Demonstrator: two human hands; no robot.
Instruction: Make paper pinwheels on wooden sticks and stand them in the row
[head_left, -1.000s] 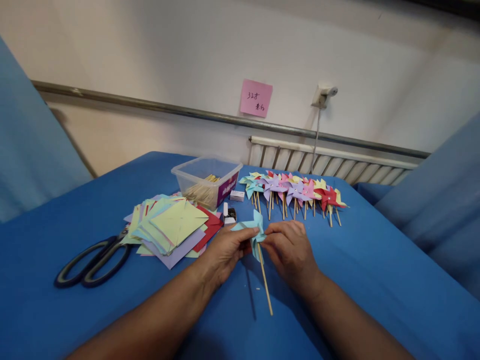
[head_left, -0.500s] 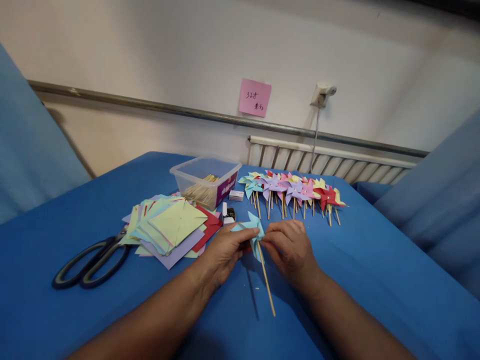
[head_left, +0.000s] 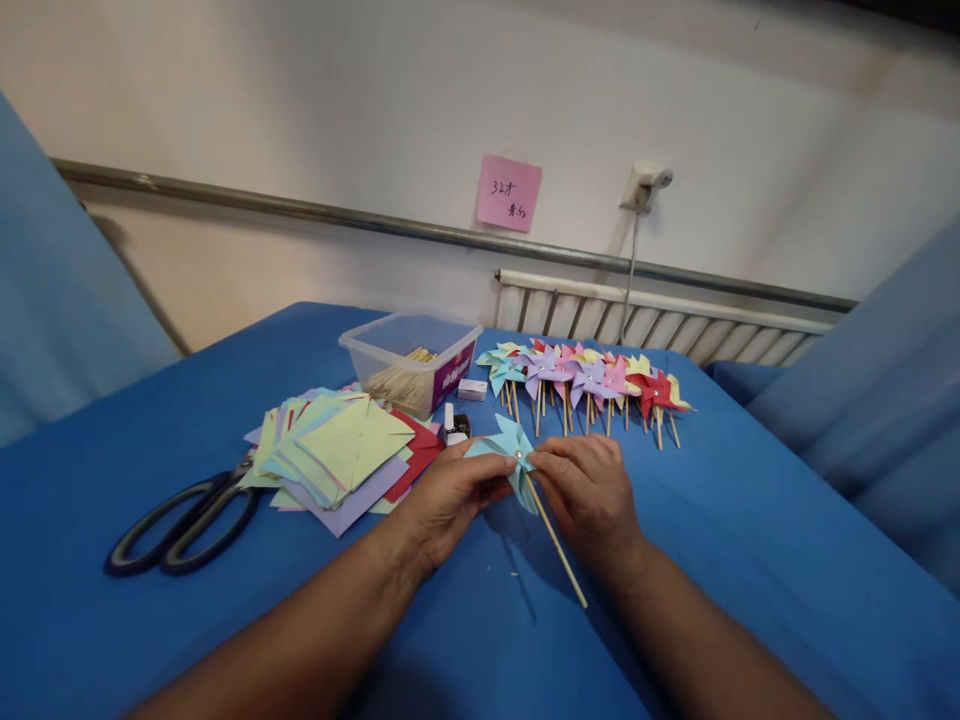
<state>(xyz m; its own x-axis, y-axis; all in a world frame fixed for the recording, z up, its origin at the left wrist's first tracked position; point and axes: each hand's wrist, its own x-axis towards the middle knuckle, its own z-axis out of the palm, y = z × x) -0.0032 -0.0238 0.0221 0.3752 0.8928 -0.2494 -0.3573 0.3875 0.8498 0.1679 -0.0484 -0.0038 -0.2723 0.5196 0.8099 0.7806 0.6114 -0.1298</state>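
A light blue paper pinwheel [head_left: 513, 440] with a shiny pin at its centre is held up between both hands. My left hand [head_left: 452, 497] pinches its left side, the thumb beside the pin. From the right, my right hand [head_left: 589, 497] grips the pinwheel near the pin with closed fingertips. The wooden stick [head_left: 557, 545] of the pinwheel slants down to the right, its lower end free above the table. Beyond my hands, several finished pinwheels [head_left: 592, 378] in blue, purple, pink, red and yellow lie in a row.
Left of my hands lies a pile of coloured paper squares [head_left: 356, 440], with scissors [head_left: 184, 520] partly under it. Behind stand a clear plastic box [head_left: 360, 345] of sticks, a small white box [head_left: 472, 390] and a small black-and-white item [head_left: 456, 428]. All rest on the blue table [head_left: 750, 560].
The pinwheel has turned to face me more, so its central pin now shows. Its stick's lower end has swung right and slightly up. Both hands keep hold.
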